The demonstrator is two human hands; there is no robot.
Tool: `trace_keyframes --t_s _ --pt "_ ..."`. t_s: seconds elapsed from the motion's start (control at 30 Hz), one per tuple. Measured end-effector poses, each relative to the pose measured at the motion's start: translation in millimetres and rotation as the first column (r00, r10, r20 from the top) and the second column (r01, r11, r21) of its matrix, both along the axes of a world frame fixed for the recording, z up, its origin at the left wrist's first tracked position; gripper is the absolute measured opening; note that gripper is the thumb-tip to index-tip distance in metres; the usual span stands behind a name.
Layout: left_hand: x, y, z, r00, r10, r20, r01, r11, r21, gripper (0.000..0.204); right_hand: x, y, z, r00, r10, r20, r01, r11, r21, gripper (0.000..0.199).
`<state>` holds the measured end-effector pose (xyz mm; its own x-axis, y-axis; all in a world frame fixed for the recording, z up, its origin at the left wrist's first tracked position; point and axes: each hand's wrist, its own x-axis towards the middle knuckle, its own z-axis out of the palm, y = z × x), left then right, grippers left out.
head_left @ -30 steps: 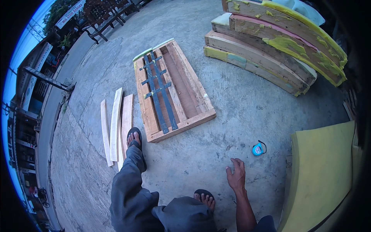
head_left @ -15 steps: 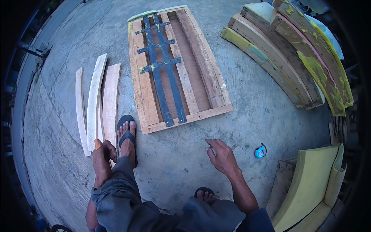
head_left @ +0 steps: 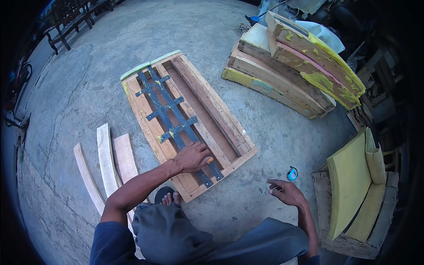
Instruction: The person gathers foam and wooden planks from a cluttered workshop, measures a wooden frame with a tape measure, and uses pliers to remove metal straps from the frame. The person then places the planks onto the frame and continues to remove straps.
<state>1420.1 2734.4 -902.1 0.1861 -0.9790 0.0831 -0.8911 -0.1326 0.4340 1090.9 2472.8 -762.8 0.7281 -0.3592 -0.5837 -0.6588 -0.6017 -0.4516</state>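
Note:
My left hand [head_left: 192, 157] reaches over the lower end of a wooden frame [head_left: 242, 157] on the ground. Its fingers are closed round a small orange object [head_left: 210, 160], mostly hidden, whose kind I cannot make out. Beneath that hand run two dark flat bars [head_left: 170, 109] with short crosspieces and holes, laid lengthwise in the frame. My right hand [head_left: 286, 192] hangs over the concrete to the right, fingers loosely bent and apart, with nothing in it. A blue tape measure [head_left: 292, 174] lies just beyond it.
Several curved wooden slats [head_left: 105, 152] lie left of the frame, partly under my left arm. Foam-edged wooden frames [head_left: 282, 84] are stacked at the far right. A yellow foam-padded piece [head_left: 351, 181] stands at the near right. A dark bench [head_left: 70, 28] is at the far left.
My left hand has swung from beside the slats onto the frame, carrying the orange object. My right hand has moved right, closer to the tape measure. The view has shifted.

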Motion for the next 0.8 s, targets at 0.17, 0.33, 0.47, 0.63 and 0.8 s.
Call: trace_keyframes --t_s 0.17,0.33,0.47,0.63,0.8 --pt "23 -24 -49 0.995 -0.099 0.025 0.100 0.993 -0.069 0.036 -7 43 30 0.949 -0.312 0.041 0.314 0.947 -0.073 0.051" --pt "20 -34 -42 1.000 0.015 0.024 -0.014 1.000 -0.015 0.040 25 93 -35 0.948 -0.316 -0.035 0.317 0.934 0.163 0.061" --pt "23 -40 -34 0.999 0.028 -0.030 -0.027 0.998 0.049 0.044 57 122 -119 0.684 -0.713 -0.154 0.646 0.494 0.581 0.082" --pt "13 -33 -6 0.982 0.143 -0.119 -0.132 0.986 0.098 0.055 101 121 -166 0.459 -0.866 -0.198 0.400 0.003 0.916 0.097" --pt "20 -13 24 0.910 0.365 -0.197 -0.360 0.931 0.065 0.058 133 123 -141 0.494 -0.865 -0.086 0.301 0.078 0.950 0.104"
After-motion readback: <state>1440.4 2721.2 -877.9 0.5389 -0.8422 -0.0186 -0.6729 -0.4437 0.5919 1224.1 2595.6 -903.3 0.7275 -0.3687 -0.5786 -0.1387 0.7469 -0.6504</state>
